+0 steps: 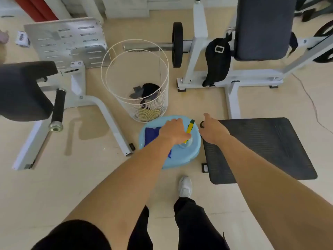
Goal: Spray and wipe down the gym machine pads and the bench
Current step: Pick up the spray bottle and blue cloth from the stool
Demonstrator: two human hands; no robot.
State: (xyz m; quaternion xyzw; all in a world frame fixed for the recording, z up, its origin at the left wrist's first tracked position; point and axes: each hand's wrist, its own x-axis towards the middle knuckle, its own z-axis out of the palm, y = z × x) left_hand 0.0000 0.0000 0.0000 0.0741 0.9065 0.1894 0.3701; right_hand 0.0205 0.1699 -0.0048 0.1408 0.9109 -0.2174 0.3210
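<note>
My left grip (173, 131) sits at the centre of the frame, down inside the light blue basin (195, 150) on the floor. Its fingers are curled under the palm, over the blue cloth (151, 135) and against the yellow-and-green spray bottle (189, 129), but I cannot tell whether they are actually pinching either one. My right grip (211, 130) is just right of the basin, at its rim, thumb raised and the fingers turned down out of sight; something small and dark (202, 124) shows at its edge, and I cannot tell whether that grip is closed on it.

The cloth lies in the left half of the basin and the bottle leans across the right half. Touching the basin on the right is a dark ribbed platform (261, 148). Just above the basin stands a white wire basket (137, 76) with dark rags at the bottom. The dark back pad (263, 27) of a white-framed machine is at upper right, and another dark pad (23, 91) is at the left edge. My white shoe (185, 186) is below the basin.
</note>
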